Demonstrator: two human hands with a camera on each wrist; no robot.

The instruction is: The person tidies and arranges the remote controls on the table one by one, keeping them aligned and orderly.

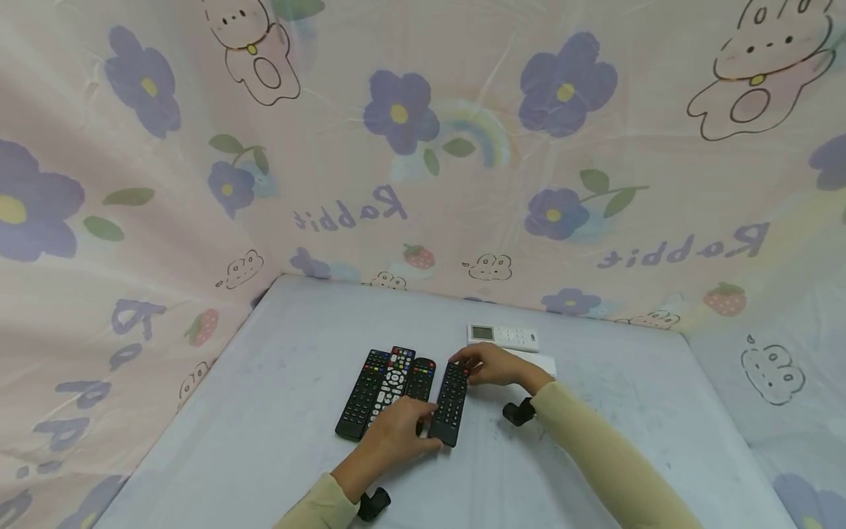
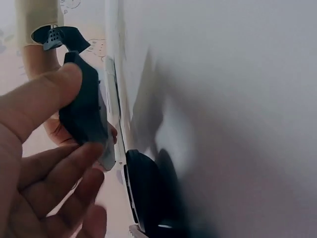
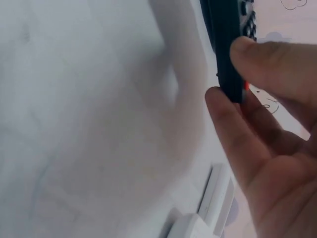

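Observation:
In the head view a black remote control (image 1: 452, 402) is held between both hands, tilted slightly. My left hand (image 1: 395, 428) pinches its near end, thumb on one side and fingertips on the other, as the left wrist view shows on the remote's dark casing (image 2: 81, 106). At the far end, my right hand (image 1: 494, 365) grips it between thumb and fingers; the right wrist view shows this end of the remote (image 3: 229, 59) lifted off the table. Left of it lie three black remotes side by side: one at the outer left (image 1: 360, 400), one with pale buttons (image 1: 395, 378), and one partly behind my left hand (image 1: 421, 375).
Beyond my right hand lies a white remote with a small screen (image 1: 502, 337). A second white object (image 1: 543, 363) lies just in front of it, partly hidden by the hand. A white-covered table (image 1: 595, 411) carries everything, with patterned curtains (image 1: 463, 184) behind and at the sides.

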